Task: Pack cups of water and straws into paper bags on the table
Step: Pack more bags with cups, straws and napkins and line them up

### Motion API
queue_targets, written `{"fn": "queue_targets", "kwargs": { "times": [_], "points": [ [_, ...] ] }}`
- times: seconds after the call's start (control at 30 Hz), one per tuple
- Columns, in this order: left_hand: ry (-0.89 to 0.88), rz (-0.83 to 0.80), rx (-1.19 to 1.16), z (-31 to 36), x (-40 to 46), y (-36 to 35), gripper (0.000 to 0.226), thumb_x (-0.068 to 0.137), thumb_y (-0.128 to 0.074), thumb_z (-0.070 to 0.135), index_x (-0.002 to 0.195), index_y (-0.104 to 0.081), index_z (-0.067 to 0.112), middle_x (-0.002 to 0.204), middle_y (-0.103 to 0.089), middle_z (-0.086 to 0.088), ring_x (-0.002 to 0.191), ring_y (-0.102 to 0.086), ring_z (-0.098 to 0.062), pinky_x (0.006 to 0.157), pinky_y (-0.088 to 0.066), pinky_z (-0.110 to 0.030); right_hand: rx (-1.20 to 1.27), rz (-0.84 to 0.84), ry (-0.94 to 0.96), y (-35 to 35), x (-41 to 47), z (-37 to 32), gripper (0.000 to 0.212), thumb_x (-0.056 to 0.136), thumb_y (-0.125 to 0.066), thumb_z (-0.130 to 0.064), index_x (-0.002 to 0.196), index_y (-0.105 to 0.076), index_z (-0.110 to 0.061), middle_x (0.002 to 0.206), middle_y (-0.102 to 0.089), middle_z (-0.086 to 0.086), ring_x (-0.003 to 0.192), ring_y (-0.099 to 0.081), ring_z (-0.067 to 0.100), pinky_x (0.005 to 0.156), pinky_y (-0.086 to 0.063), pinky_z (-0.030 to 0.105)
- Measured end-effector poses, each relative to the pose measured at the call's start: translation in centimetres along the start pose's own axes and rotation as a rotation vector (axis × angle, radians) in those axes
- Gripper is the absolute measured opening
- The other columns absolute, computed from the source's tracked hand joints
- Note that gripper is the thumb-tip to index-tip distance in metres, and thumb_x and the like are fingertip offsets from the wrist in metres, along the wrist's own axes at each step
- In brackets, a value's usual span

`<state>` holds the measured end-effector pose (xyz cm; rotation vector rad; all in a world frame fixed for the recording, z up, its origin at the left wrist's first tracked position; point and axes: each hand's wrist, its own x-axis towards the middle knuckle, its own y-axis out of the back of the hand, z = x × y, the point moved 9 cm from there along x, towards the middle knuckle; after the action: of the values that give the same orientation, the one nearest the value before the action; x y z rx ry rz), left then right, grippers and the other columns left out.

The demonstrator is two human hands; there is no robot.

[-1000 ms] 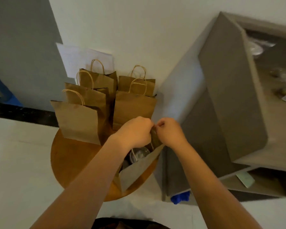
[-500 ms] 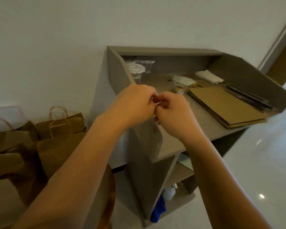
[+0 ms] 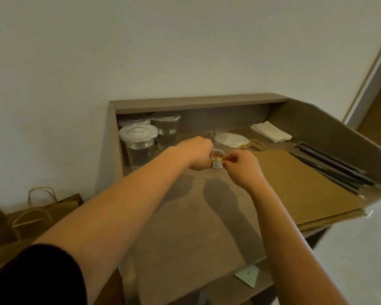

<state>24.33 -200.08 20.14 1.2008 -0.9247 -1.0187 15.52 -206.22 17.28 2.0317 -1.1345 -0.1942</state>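
At desk centre, left hand (image 3: 199, 156) grips a small labelled jar (image 3: 216, 160); right hand (image 3: 243, 165) pinches at its rim. Clear lidded water cups (image 3: 140, 146) stand at ten o'clock, flat brown paper bags (image 3: 299, 186) at three o'clock.

Likely a café counter (image 3: 185, 216), lidded cups (image 3: 140, 146), flat paper bags (image 3: 299, 186)

both hands meeting over a grey desk (image 3: 185, 216), left hand (image 3: 198, 154) around a small jar (image 3: 217, 160), right hand (image 3: 243, 167) pinching beside it, lidded water cups (image 3: 140, 146) behind, flat paper bags (image 3: 299, 183) at right
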Motion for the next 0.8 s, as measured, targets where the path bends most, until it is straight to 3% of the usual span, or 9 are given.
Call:
{"fn": "queue_targets", "kwargs": {
  "times": [0.13,0.27,0.37,0.5,0.8],
  "points": [
    [0.059,-0.035,-0.040,-1.7,3.3,-2.2,0.022,0.086,-0.052,0.015,0.100,-0.068,0.011,0.100,-0.066,-0.009,0.089,-0.062,-0.025,0.080,-0.054,-0.041,-0.068,0.058,-0.007,-0.5,5.1,1.9,0.015,0.090,-0.054,-0.015,0.096,-0.067,-0.012,0.097,-0.065,0.007,0.089,-0.059,0.020,0.079,-0.050,0.036],
    [0.077,-0.006,-0.138,-3.5,4.0,-3.3,0.021,0.084,-0.055,0.018,0.100,-0.069,0.015,0.102,-0.068,-0.004,0.091,-0.062,-0.021,0.084,-0.053,-0.040,-0.255,0.041,0.012,-3.1,8.3,2.7,0.024,0.091,-0.051,-0.017,0.108,-0.066,-0.008,0.118,-0.054,0.017,0.111,-0.048,0.033,0.094,-0.039,0.039],
    [0.083,0.070,-0.219,-3.7,4.2,-3.3,0.023,0.083,-0.055,0.019,0.101,-0.070,0.019,0.101,-0.068,-0.002,0.091,-0.062,-0.020,0.084,-0.052,-0.039,-0.350,-0.020,-0.017,-5.1,8.8,3.6,0.032,0.094,-0.047,-0.026,0.116,-0.062,-0.008,0.126,-0.044,0.018,0.117,-0.037,0.036,0.096,-0.032,0.038],
    [0.082,0.086,-0.233,-3.2,4.3,-3.8,0.020,0.083,-0.055,0.022,0.096,-0.070,0.022,0.095,-0.070,-0.002,0.088,-0.062,-0.022,0.081,-0.052,-0.039,-0.365,-0.048,-0.016,-5.6,8.8,4.3,0.037,0.096,-0.043,-0.032,0.118,-0.062,-0.011,0.125,-0.045,0.018,0.116,-0.039,0.035,0.094,-0.035,0.040],
    [0.109,0.068,-0.201,-3.4,3.6,-3.8,0.020,0.085,-0.055,0.025,0.099,-0.068,0.025,0.099,-0.068,0.001,0.093,-0.062,-0.021,0.082,-0.051,-0.037,-0.236,-0.025,-0.006,-5.6,8.9,4.5,0.023,0.092,-0.052,-0.022,0.112,-0.061,-0.013,0.121,-0.045,0.012,0.116,-0.038,0.029,0.096,-0.034,0.038]
  ]
}}
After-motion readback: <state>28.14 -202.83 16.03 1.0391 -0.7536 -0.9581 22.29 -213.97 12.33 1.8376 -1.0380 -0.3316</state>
